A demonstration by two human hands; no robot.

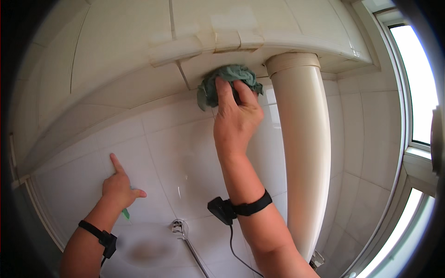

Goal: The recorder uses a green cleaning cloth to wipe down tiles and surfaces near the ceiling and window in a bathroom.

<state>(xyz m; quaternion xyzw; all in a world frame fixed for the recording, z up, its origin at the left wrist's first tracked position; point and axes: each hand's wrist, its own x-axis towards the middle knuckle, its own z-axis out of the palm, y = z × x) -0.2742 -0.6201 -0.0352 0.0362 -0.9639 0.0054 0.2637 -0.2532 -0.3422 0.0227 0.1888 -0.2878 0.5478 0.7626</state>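
Observation:
My right hand (236, 114) is raised and grips a crumpled green cloth (231, 78), pressed against the underside of a tiled ledge (139, 81). The ledge edge just above the cloth has brownish stains and strips. Lower left, my left hand (120, 186) is against the white wall tiles (187, 163), index finger pointing up and thumb out to the side. A bit of green material (126, 214) shows below its palm; how it is held is hidden, and I cannot tell whether the fingers grip it. Each forearm wears a black strap with a small device.
A thick cream pipe (304, 149) rises to the ledge close to the right of my right hand. Below, a metal rail (194, 255) hangs from a chrome wall bracket (178, 227). A framed window (415, 87) is at the right. A cable trails from the right strap.

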